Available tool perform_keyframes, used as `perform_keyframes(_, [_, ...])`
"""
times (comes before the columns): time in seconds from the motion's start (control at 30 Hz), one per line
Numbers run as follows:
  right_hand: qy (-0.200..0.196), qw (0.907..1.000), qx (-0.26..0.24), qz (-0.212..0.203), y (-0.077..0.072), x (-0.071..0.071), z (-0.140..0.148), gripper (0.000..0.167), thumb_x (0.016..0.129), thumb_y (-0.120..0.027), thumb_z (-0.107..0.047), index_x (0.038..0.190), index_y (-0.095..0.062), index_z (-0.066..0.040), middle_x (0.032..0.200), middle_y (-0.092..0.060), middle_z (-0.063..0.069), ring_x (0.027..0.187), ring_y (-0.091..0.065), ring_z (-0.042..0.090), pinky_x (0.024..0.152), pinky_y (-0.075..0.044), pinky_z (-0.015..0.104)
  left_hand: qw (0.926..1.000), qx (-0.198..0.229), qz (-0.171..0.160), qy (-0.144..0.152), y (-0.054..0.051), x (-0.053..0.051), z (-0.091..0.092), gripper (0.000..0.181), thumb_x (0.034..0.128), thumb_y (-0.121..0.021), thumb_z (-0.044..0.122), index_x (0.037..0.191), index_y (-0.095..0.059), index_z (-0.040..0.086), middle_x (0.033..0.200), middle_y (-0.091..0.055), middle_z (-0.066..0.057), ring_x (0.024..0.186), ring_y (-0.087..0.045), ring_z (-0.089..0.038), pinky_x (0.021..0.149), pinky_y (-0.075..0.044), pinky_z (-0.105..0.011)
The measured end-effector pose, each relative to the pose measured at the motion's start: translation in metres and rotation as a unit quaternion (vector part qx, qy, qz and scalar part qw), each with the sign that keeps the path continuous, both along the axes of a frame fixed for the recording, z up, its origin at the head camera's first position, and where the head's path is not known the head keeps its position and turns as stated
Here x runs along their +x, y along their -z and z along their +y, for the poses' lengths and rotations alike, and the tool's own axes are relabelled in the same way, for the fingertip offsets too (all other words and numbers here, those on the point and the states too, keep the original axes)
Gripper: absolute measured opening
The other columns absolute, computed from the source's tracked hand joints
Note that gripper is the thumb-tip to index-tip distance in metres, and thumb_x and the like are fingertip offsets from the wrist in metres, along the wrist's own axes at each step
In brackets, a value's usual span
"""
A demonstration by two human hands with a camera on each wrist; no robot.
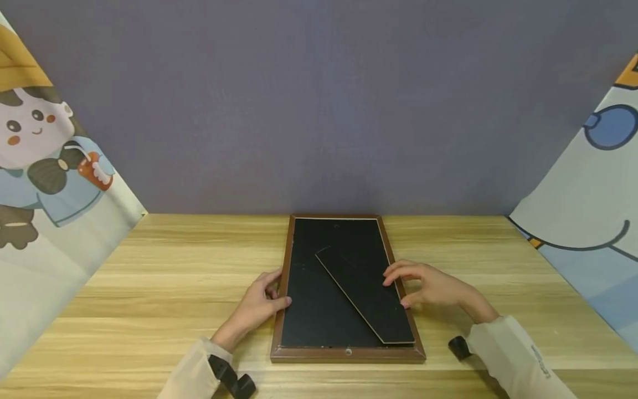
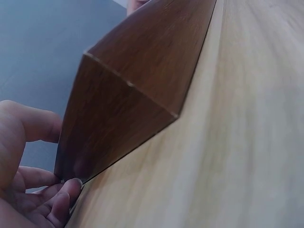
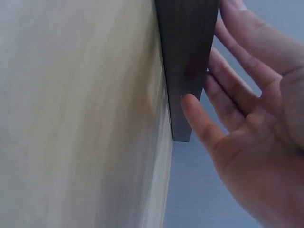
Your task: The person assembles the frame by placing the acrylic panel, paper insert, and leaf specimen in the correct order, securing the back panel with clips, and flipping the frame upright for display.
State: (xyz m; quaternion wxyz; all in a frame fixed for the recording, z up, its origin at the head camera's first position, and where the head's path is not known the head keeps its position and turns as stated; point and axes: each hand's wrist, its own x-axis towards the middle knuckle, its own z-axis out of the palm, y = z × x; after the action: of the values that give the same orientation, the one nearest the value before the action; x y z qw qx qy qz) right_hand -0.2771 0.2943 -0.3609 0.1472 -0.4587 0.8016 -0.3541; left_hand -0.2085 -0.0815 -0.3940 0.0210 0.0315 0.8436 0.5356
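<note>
A brown wooden picture frame (image 1: 319,354) lies back side up on the table, its black backing board (image 1: 304,299) showing. Slanted across that board is a black stand leg (image 1: 364,293) with a pale edge. My left hand (image 1: 254,307) grips the frame's left side, thumb over the top edge; the left wrist view shows the fingertips (image 2: 73,185) low against the side. Over the right side hovers my right hand (image 1: 433,285), fingers loosely bent and spread near the leg. In the right wrist view, its little finger (image 3: 194,109) is beside the frame's outer side.
The frame lies on a light wood-grain table (image 1: 199,249). A grey-purple wall (image 1: 319,111) stands behind the table's far edge. Cartoon-printed panels (image 1: 50,166) flank it left and right. Black wrist devices (image 1: 231,379) sit on the sleeves.
</note>
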Motion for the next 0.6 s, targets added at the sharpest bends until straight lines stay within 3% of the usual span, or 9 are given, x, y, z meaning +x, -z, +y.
perform_keyframes(0.3, [0.038,0.9987,0.022,-0.026,0.002,-0.005,-0.003,0.035,0.082,-0.072,-0.029,0.112,-0.062,-0.015,0.123,-0.051,0.010,0.117,-0.044,0.010,0.091,-0.049,0.047,1.0000,0.003,0.000,0.003,0.000,0.001,0.000,0.069,0.0753,-0.074,0.004,0.137,-0.045,-0.006,0.088,-0.049,-0.008,0.076,-0.044,-0.015,0.059,-0.036,-0.020])
perform_keyframes(0.43, [0.056,0.9972,0.034,-0.037,0.001,-0.002,-0.008,0.033,0.081,-0.074,-0.025,0.111,-0.062,-0.016,0.122,-0.049,0.010,0.116,-0.045,0.024,0.088,-0.047,0.056,0.9999,0.008,-0.005,0.009,0.001,0.001,-0.002,0.069,0.0754,-0.075,0.005,0.137,-0.045,-0.006,0.089,-0.049,-0.008,0.075,-0.045,-0.014,0.058,-0.037,-0.019])
perform_keyframes(0.6, [0.072,0.9956,0.048,-0.035,-0.003,-0.002,-0.012,0.036,0.079,-0.076,-0.019,0.111,-0.062,-0.014,0.120,-0.049,0.009,0.114,-0.046,0.030,0.088,-0.048,0.056,0.9997,0.020,-0.009,0.009,-0.001,0.000,-0.002,0.070,0.0754,-0.075,0.006,0.137,-0.045,-0.006,0.088,-0.049,-0.009,0.074,-0.045,-0.014,0.058,-0.037,-0.019])
